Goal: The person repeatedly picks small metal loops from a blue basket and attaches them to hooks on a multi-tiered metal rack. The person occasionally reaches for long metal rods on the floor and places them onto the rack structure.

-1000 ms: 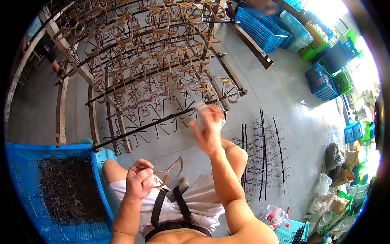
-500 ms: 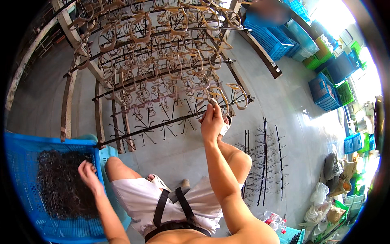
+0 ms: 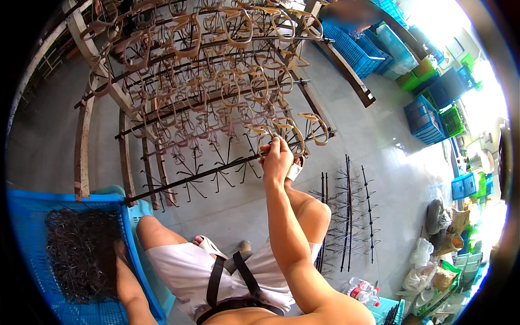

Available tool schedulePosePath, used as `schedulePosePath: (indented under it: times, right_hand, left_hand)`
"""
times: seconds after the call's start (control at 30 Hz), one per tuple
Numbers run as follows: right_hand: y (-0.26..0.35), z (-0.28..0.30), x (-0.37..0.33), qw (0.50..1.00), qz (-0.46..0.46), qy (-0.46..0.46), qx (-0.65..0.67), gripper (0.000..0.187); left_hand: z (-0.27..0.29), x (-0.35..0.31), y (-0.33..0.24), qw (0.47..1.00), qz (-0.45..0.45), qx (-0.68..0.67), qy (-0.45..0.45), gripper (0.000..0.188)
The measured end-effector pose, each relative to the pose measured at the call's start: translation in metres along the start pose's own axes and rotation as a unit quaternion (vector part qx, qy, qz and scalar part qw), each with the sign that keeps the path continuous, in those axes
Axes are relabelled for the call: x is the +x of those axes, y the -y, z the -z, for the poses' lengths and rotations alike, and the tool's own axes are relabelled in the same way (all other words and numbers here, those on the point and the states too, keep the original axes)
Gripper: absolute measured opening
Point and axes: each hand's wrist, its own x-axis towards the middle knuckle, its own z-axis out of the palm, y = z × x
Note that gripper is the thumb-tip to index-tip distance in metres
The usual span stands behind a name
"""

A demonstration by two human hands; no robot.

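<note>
A rack carries rows of black hooked rods [image 3: 208, 176] hung with tan loop-shaped frames [image 3: 187, 40]. My right hand [image 3: 277, 160] is at the lowest rod, its thumb and fingers pinched together on a tan looped frame [image 3: 259, 130] near other hung loops. Left of that hand, the rod's bare hooks stick out. My left hand [image 3: 120, 260] reaches down inside a blue plastic basket [image 3: 24, 216], at the right edge of a tangled pile of thin dark pieces [image 3: 78, 254]. Its fingers are dark and blurred, so I cannot make out what they hold.
Several spiky black rods [image 3: 348, 216] lie on the floor to my right. Wooden rack legs [image 3: 81, 146] stand on the left. Farther right are blue crates [image 3: 425, 119], plastic bags [image 3: 422, 262] and bottles [image 3: 364, 292]. Another person [image 3: 352, 13] is at the top.
My left hand has gone lower and deeper into the basket beside the dark pile. My right hand stays at the lowest rod, its fingertips now lower against the loops. The view has shifted slightly.
</note>
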Motion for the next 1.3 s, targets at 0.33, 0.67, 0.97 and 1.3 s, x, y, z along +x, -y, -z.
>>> schedulePosePath:
  times: [0.33,0.67,0.97,1.3]
  right_hand:
    - [0.003,-0.004,-0.001,0.997,-0.036,-0.019,0.064,0.022]
    - [-0.009,-0.004,-0.013,0.992,-0.008,0.047,0.114,0.02]
    - [-0.024,0.0,-0.03,0.988,0.054,0.112,0.092,0.02]
    - [-0.025,0.018,-0.014,0.982,0.129,0.136,-0.026,0.021]
  left_hand:
    - [0.019,-0.06,-0.041,0.967,-0.129,0.017,-0.22,0.03]
    - [0.038,-0.142,-0.025,0.931,0.034,-0.081,-0.354,0.058]
    - [0.043,-0.126,0.046,0.933,0.25,0.083,-0.246,0.058]
    - [0.042,-0.143,-0.008,0.961,0.224,-0.109,-0.121,0.045]
